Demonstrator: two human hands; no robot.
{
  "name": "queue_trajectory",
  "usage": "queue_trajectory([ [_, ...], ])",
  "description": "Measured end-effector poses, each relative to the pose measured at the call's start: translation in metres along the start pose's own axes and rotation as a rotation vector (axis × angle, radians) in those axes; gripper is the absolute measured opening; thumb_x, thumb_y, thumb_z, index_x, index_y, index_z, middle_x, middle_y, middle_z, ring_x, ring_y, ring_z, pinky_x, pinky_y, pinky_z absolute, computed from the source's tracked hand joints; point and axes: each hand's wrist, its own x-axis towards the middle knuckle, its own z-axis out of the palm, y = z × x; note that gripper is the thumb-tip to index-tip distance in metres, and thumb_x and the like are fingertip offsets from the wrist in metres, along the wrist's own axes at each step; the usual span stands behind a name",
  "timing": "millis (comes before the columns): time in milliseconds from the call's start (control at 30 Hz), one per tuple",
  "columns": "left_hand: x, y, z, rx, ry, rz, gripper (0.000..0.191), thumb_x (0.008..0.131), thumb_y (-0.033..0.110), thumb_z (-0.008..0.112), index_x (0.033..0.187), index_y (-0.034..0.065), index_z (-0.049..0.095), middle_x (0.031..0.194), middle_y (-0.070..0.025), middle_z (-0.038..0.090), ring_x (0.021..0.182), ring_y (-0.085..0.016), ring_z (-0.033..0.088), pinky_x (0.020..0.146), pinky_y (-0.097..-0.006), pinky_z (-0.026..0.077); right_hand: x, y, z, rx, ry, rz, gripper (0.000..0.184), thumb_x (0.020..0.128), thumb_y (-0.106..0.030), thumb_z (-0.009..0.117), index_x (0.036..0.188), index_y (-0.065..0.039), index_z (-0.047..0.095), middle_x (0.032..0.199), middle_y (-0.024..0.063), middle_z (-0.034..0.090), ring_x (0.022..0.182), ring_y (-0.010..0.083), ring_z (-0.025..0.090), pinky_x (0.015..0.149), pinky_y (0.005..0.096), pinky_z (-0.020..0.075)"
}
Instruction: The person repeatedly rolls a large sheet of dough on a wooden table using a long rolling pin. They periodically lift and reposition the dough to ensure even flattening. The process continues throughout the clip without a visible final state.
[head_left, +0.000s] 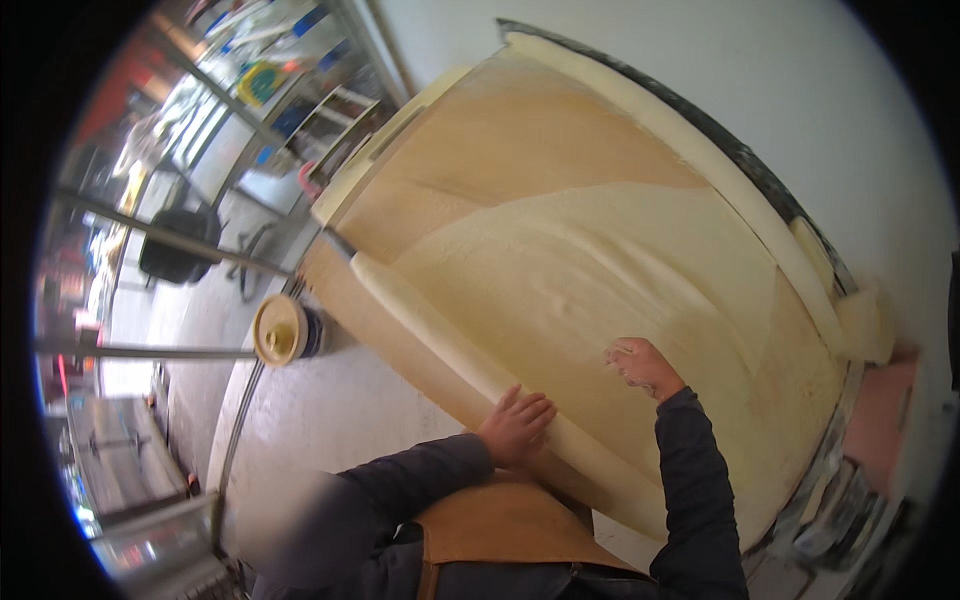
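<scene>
A broad, pale yellow sheet that looks like rolled-out dough spreads over the wooden worktop, with soft ridges across its middle. Its near side is wrapped in a long roll around a rod, whose dark end sticks out at the left. My left hand rests on top of this roll, fingers extended over it. Over the sheet, to the right, hovers my right hand with curled fingers and pale powder or crumbs on them. Whether it holds anything is not clear.
Along the back edge by the wall runs another long pale roll. A lidded tub stands on the floor left of the worktop. Glazed metal framing borders the left side. A pinkish panel and stacked items lie at the right.
</scene>
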Motion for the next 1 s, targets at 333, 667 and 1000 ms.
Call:
queue_trajectory([
  [333, 0.027, -0.129, -0.089, -0.164, 0.194, -0.184, 0.039, 0.083, 0.008, 0.069, 0.12, -0.0004, 0.06, 0.115, -0.0234, 0.062, 0.107, -0.044, 0.059, 0.094, -0.051, 0.047, -0.099, 0.071, 0.0, 0.386, 0.485, -0.032, 0.019, 0.1, -0.016, 0.059, 0.086, -0.004, 0.063, 0.074, 0.003, 0.06, 0.065, 0.0161, 0.058, 0.064, 0.0362, 0.0499],
  [667, 0.176, -0.162, -0.066, 0.093, 0.08, 0.027, 0.062, 0.085, 0.015, 0.069, 0.141, -0.0014, 0.048, 0.136, -0.0286, 0.051, 0.125, -0.047, 0.049, 0.107, -0.0531, 0.04, -0.2, 0.145, -0.017, 0.567, 0.647, 0.053, 0.018, 0.097, -0.017, 0.066, 0.085, -0.004, 0.062, 0.072, -0.0012, 0.057, 0.058, 0.0116, 0.053, 0.053, 0.0326, 0.0459],
  [1000, 0.252, -0.092, 0.009, 0.236, 0.035, 0.27, 0.063, 0.096, 0.032, 0.062, 0.153, 0.0125, 0.043, 0.153, -0.0191, 0.043, 0.143, -0.039, 0.039, 0.117, -0.0562, 0.028, -0.26, 0.175, -0.003, 0.189, 0.455, -0.118, 0.015, 0.088, -0.016, 0.065, 0.088, 0.0, 0.063, 0.076, 0.0165, 0.067, 0.07, 0.034, 0.065, 0.069, 0.0428, 0.0518],
])
